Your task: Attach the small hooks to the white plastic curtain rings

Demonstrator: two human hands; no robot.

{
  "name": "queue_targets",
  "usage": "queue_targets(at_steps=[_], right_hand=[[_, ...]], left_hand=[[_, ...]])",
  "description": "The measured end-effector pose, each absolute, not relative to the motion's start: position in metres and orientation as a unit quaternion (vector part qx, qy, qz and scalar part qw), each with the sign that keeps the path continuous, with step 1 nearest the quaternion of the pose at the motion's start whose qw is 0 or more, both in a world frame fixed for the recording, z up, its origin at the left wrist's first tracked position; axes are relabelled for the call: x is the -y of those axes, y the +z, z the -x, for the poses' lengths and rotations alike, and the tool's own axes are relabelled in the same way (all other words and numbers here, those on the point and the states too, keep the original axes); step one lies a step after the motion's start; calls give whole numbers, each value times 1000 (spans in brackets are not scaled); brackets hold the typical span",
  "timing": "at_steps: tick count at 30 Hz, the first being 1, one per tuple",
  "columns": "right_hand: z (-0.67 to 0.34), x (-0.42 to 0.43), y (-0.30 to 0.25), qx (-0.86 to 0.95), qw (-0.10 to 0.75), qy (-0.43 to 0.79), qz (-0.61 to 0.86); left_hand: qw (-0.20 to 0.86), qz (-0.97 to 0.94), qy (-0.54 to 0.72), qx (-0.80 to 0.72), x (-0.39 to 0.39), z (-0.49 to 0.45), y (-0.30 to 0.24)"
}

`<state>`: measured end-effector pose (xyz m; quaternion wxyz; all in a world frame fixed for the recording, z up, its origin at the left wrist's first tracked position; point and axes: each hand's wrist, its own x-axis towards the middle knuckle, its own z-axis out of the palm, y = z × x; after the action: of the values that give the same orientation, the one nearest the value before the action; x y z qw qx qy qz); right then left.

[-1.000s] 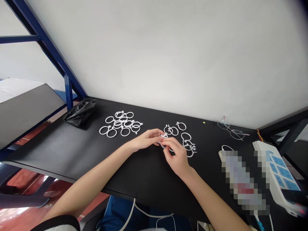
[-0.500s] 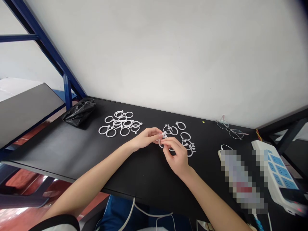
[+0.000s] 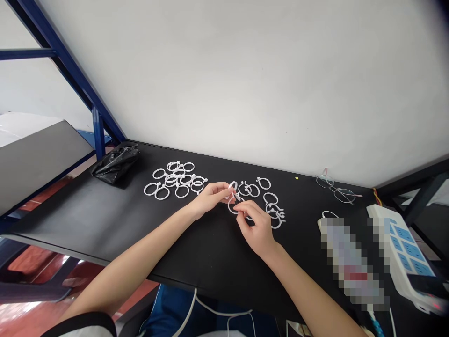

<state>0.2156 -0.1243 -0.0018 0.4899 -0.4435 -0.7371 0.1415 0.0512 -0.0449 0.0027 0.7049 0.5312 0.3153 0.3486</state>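
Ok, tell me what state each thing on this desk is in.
Held ring: pinched between left hand and right hand.
Left ring pile: loose, overlapping, untouched.
Right ring group: scattered flat by right hand.
Black bag: crumpled, untouched.
Glasses: unfolded, lying near wall.
Power strip: lying flat, far right.

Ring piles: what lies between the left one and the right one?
In the head view, the left hand lies there, pinching a ring together with the right hand. The rest of that stretch of table is bare.
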Motion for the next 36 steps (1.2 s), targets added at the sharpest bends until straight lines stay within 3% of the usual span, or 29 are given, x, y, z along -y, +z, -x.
queue_targets(at_steps=[10,16,20,30,36], right_hand=[[-214,123,-7,753,453,181,442],[-214,127,3,737,489,123,450],[-216,127,4,696,497,147,498],[-216,122,-7,686,411,203,565],[-217,124,-7,702,414,196,546]], left_hand=[[706,-529,348,-319,45,-50,4],[691,-541,361,-314,44,-51,3],[684,-546,366,-317,44,-50,4],[699,-542,380,-273,47,-50,9],[732,-529,361,-234,48,-50,12]])
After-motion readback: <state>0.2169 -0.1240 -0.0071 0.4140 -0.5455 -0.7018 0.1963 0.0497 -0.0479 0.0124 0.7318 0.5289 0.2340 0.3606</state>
